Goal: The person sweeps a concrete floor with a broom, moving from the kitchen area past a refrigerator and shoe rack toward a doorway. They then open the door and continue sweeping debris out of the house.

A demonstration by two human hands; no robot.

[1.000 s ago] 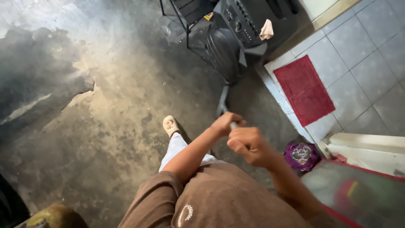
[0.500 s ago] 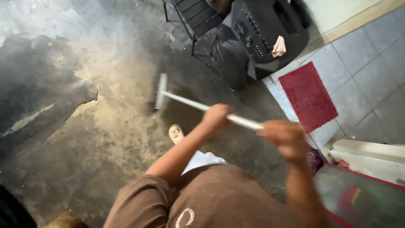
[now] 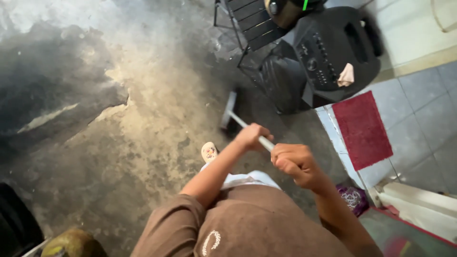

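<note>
A long-handled push broom [image 3: 229, 110] is held over the stained concrete floor [image 3: 143, 143], its head resting on the ground just ahead of a sandalled foot [image 3: 208, 152] and near the black folding chair [image 3: 252, 21]. The pale handle is gripped in two places: the left hand [image 3: 252, 136] is closed around it lower down, nearer the head, and the right hand [image 3: 295, 162] is clenched around the upper end. The handle is judged to be stiff and fairly light, with most of the weight carried at the bristled head, so a spread two-handed hold along the shaft is best suited to steering it. A smooth shaft of this kind may be expected to slip in a loose fist. To the right, a red mat [image 3: 362, 128] is laid on the tiled floor [image 3: 419, 114], beside a black speaker [image 3: 333, 52].
</note>
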